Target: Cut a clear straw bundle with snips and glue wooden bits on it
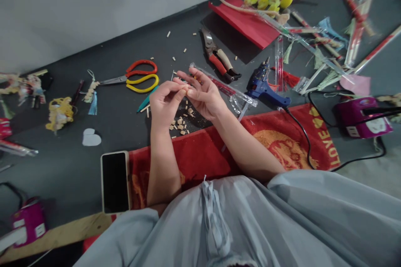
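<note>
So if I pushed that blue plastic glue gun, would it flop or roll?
The blue plastic glue gun looks hard-shelled, so it probably wouldn't flop. Its bent, lopsided shape should make it slide or swivel rather than roll. The thin black cord joined to it might drag across the red towel and slow it down.

Anything pinched between the bare left hand (165, 104) and bare right hand (205, 96) is too small to tell. Forearms (163, 154) hide part of the red, orange-printed towel (203, 150) at the near edge of the dark-grey table (72, 171); toward its left, cream tufted bundles (26, 87) are blurred, cut off.
</note>
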`<state>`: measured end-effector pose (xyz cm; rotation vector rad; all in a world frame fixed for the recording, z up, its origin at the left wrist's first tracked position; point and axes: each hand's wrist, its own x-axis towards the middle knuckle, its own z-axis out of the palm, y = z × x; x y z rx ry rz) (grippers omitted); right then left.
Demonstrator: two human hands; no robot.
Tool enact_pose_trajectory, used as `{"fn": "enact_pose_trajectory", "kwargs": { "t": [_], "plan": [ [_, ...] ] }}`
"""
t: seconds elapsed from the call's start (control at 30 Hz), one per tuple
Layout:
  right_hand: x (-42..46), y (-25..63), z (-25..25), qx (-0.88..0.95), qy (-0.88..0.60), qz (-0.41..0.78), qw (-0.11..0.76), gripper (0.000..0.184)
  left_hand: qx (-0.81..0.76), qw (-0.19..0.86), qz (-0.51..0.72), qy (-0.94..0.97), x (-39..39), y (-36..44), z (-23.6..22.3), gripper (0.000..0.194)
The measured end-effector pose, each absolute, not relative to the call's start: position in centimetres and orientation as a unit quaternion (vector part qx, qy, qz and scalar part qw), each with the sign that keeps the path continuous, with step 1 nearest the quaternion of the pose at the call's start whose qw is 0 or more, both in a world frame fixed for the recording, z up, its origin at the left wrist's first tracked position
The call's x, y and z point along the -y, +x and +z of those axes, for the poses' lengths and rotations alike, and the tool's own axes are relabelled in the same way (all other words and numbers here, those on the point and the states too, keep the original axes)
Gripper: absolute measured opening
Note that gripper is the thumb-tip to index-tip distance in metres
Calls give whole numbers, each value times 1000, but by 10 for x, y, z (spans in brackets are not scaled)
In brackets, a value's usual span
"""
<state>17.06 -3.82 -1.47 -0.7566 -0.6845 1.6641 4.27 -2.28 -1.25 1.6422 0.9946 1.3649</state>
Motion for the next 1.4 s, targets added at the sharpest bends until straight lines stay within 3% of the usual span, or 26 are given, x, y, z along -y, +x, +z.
{"fn": "enact_pose_trajectory", "kwargs": {
  "t": [0.4, 0.83, 1.4],
  "plan": [
    [38, 168, -16, 308, -313, 683, 584, 62, -405, 399, 543, 618, 23, 46, -13, 18],
    [39, 163, -19, 347, -348, 629, 602, 70, -464, 317, 534, 631, 24, 42, -12, 22],
    [38, 164, -19, 324, -311, 636, 628, 55, -465, 332, 523, 632, 25, 42, -11, 25]
  ]
}}
